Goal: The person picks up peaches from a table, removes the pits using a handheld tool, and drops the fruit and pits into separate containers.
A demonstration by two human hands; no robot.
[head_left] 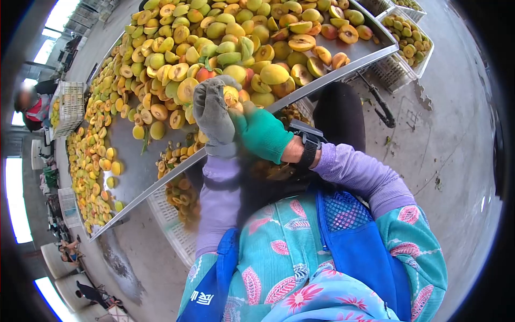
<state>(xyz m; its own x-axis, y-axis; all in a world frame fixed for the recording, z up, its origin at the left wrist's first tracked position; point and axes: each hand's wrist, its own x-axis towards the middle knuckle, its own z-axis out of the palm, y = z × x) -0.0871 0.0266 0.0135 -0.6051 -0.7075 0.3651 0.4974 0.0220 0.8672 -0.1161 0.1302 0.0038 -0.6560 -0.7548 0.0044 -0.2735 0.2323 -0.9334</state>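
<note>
Metal table [131, 166] running diagonally across the view, its raised rim passing just beneath the wearer's wrists. Left hand [214, 112], in a grey glove, is curling closed around an orange-yellow fruit [230, 96], holding it above the near rim, beside the heap. Right hand [263, 133], in a green glove, is bending in from the other side, its fingers reaching the fruit's lower edge — these are blurring, so whether they are pinching it or only touching it I cannot tell. The two hands are meeting at the fruit, neither one spreading open. A dark watch [309, 144] is sitting on the right wrist, between green cuff and lilac sleeve. Fruit heap [236, 32] is covering most of the table's far part, green and yellow skins mixing with cut halves; some halves are showing brown hollows, others are lying skin side up. Smaller halves [91, 172] are spreading along the left side, bare metal showing between them and the rim. Under the near rim, a pale crate [174, 228] is standing on the floor, with more fruit pieces beside its lattice wall. Right crate [424, 53] is holding yellow-green fruit near the table's corner. Left crate [71, 110] is standing beyond the opposite side — a person in a red vest [38, 109] is showing just behind it.
</note>
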